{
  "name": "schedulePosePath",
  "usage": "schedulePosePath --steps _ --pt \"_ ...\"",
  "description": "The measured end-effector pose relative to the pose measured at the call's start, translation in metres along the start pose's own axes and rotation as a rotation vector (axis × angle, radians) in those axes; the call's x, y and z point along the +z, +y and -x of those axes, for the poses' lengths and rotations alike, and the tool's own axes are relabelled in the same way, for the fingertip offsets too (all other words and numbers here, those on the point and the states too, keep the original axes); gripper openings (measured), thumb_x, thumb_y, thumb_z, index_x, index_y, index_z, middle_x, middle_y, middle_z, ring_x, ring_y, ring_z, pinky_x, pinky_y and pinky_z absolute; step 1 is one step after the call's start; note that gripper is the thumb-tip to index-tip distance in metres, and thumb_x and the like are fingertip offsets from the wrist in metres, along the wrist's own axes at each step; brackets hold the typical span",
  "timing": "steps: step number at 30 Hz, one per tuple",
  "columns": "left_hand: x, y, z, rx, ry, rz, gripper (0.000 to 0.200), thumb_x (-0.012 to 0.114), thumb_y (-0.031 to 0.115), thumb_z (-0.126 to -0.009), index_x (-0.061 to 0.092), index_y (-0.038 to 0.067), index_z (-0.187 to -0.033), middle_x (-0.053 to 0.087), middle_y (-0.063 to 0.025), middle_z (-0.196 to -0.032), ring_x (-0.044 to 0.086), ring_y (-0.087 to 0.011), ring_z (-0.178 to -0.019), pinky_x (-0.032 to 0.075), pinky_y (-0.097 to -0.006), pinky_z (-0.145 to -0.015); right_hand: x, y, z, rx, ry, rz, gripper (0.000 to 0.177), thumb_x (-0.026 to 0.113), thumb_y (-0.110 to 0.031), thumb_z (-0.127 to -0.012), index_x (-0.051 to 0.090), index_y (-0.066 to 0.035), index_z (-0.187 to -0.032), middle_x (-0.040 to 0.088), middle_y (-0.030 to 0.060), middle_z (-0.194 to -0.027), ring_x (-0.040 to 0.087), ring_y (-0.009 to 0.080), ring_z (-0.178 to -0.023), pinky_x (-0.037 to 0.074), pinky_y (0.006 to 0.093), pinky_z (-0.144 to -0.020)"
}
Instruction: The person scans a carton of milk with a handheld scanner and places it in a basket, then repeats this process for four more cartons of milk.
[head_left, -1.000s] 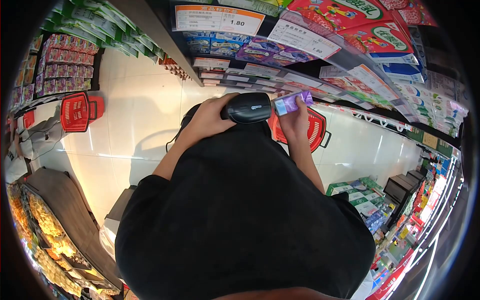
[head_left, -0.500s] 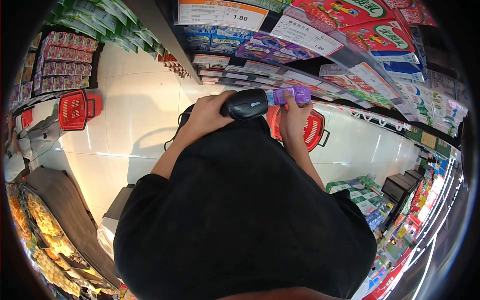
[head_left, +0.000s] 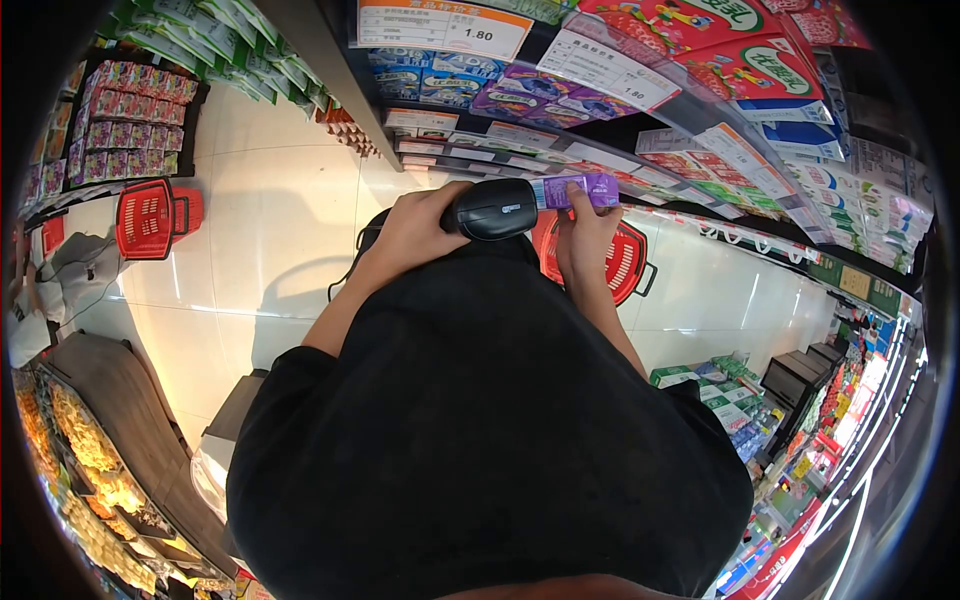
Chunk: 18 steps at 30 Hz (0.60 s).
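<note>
My left hand [head_left: 425, 222] is wrapped round a black barcode scanner [head_left: 497, 210], whose head points right. Between the thumb and fingers of my right hand [head_left: 588, 235] is a purple drink carton [head_left: 602, 189], lying sideways. The carton's striped barcode end is right at the front of the scanner. Below and behind my right hand, a red shopping basket [head_left: 629, 262] is partly covered by the hand and my black shirt.
Shelves ahead carry drink cartons [head_left: 505, 98] and price tags [head_left: 445, 30]. Another red basket [head_left: 145, 220] is at the left, near stacked multipacks [head_left: 135, 120]. Snack bins [head_left: 90, 430] are at lower left, and green-and-white boxes [head_left: 715, 395] at right. Tiled floor [head_left: 255, 210] lies between.
Hardly anything differs. My right hand and the carton have shifted very slightly left, and both hands keep their hold.
</note>
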<state>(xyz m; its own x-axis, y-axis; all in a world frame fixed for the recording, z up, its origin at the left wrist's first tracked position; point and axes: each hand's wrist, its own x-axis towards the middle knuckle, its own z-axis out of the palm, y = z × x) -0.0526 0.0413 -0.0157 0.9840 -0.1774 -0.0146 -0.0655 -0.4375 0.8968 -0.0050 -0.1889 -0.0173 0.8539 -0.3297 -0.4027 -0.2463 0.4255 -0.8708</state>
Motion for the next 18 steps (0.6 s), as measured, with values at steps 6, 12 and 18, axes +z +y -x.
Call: schedulePosePath --steps 6,12,18 --pt "0.0014 -0.0029 0.0 -0.008 -0.01 0.004 0.059 0.077 0.022 -0.068 0.057 0.006 -0.121 0.068 -0.0201 -0.097 0.066 -0.038 -0.09 0.053 -0.0411 -0.077 -0.0027 0.0008 -0.0017 -0.003 -0.015 -0.015 0.056 0.068 0.005 -0.081 0.032 -0.006 -0.121 0.05 0.0096 -0.113 0.056 0.0204 -0.102 0.047 0.0359 -0.089" --pt "0.0009 -0.0023 -0.0005 -0.02 -0.029 0.002 0.059 0.077 0.023 -0.068 0.058 0.006 -0.121 0.068 -0.0202 -0.097 0.066 -0.0381 -0.09 0.053 -0.0415 -0.078 -0.0019 0.0001 -0.0006 -0.006 -0.025 -0.03 0.056 0.068 0.006 -0.081 0.032 -0.006 -0.122 0.05 0.0099 -0.113 0.056 0.0208 -0.104 0.048 0.0365 -0.09" --pt "-0.0026 -0.0018 0.0015 -0.03 -0.058 0.014 0.06 0.078 0.023 -0.067 0.058 0.005 -0.121 0.068 -0.0209 -0.097 0.066 -0.0381 -0.091 0.052 -0.0407 -0.078 -0.0083 0.0033 -0.0042 -0.012 -0.082 -0.033 0.041 0.063 -0.012 -0.089 0.038 -0.005 -0.122 0.053 0.009 -0.112 0.057 0.0222 -0.102 0.047 0.0424 -0.092"
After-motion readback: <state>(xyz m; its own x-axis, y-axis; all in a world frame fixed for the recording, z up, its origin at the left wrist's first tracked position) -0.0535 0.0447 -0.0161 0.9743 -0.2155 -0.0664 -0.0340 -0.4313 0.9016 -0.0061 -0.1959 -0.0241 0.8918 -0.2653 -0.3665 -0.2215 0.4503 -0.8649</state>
